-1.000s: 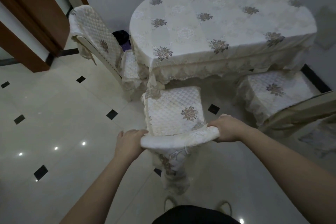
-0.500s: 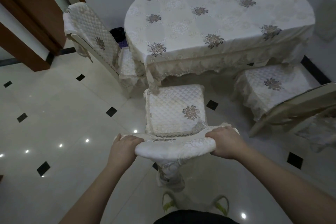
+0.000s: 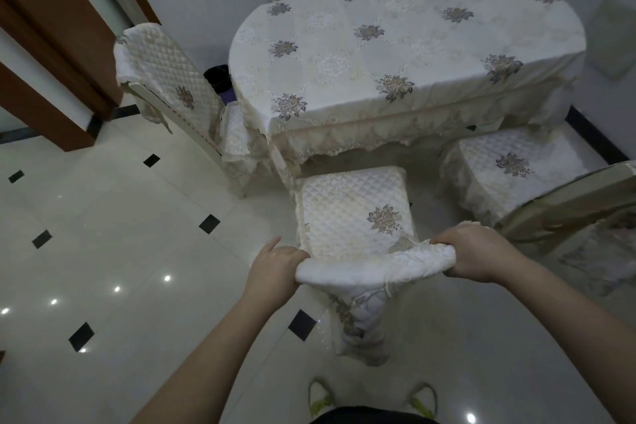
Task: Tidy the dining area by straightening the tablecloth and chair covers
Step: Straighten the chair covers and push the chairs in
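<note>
- The left hand [image 3: 275,267] curls its fingers round the left end of the chair cover [image 3: 375,268] at the top of the chair back.
- The right hand [image 3: 476,253] grips the right end, fingers wrapped under.
- The cover is bunched along the top rail, behind the quilted seat [image 3: 354,210].
- Since half a second ago both grips are unchanged; the tablecloth [image 3: 406,55] lies as before.

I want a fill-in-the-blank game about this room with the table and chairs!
1. Both hands grip the cover on top of the nearest chair's ____.
2. The tablecloth has a pattern of ____ on it.
3. The left hand and the right hand hold ____ ends of the chair cover.
4. The pale floor has small ____ diamond tiles.

Missing words: backrest; flowers; opposite; black
</note>
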`<state>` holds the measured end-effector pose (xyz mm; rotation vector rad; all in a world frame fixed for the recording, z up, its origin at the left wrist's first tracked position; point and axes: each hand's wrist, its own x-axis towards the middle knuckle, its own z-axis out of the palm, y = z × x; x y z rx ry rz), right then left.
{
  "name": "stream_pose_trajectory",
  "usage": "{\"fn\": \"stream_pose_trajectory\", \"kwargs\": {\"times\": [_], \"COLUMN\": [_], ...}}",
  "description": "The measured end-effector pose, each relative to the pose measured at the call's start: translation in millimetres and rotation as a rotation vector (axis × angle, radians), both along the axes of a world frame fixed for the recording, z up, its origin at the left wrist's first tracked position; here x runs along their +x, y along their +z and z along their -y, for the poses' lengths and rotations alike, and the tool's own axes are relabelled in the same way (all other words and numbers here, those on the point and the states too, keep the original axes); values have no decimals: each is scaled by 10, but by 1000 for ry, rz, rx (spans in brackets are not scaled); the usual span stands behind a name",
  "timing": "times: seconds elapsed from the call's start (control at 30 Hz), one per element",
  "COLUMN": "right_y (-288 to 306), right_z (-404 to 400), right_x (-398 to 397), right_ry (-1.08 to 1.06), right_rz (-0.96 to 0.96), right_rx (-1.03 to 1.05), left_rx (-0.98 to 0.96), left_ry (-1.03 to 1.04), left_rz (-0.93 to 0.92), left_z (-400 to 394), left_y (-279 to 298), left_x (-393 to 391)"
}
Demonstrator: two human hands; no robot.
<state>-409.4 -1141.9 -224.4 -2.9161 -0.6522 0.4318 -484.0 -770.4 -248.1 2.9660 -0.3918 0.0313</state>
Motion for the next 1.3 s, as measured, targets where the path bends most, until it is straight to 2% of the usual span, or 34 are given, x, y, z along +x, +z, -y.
{"fn": "stream_pose_trajectory", "kwargs": {"times": [0.1,0.23,0.77,0.97,1.3], "right_y": [-12,-44,96,-150,-187], "right_z": [79,165,772,720,342], "right_x": [155,387,1115,1294,1771], "right_ry": [-21,-29,-24,-49,-16], "right_rz": [-14,-40,-77,-52,5], "right_rx": [3,4,47,32,24], "left_rx": [-62,-26,97,163,190], "left_ry": [45,132,151,188,223], "left_rz": [-74,-113,-145,-219,-204], "left_z": [129,271,1127,1100,830], "left_y": [34,65,183,144,167], "left_x": [145,321,807,1079,1500]}}
